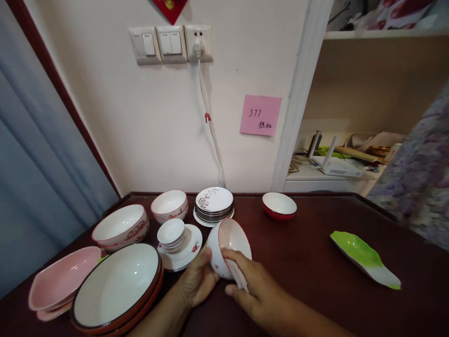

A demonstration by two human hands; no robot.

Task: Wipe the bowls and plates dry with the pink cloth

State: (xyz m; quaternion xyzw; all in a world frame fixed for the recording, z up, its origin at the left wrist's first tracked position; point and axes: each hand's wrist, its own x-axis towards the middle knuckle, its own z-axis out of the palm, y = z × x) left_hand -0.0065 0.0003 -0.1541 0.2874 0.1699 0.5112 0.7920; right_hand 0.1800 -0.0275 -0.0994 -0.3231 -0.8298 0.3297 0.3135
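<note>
Right hand [261,281]: clasping a folded pale cloth [239,276] in the fingers; likely soft, limp.
Left hand [199,281]: grasping the red-rimmed bowl [216,245] by its outer wall, with some fingers hidden.
Red-rimmed bowl: tilted between both hands, over the table [298,271]; probably light, rigid, slick, brittle-lipped; best cradled under base and wall.
Plate stack [213,200]: just beyond.

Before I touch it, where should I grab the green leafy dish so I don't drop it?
Probably hold the green leafy dish by its narrow pale end, pinching across both edges. Come from the near right side: that end tapers and points that way, while the green part farther back is wider and harder to pinch across.
</note>
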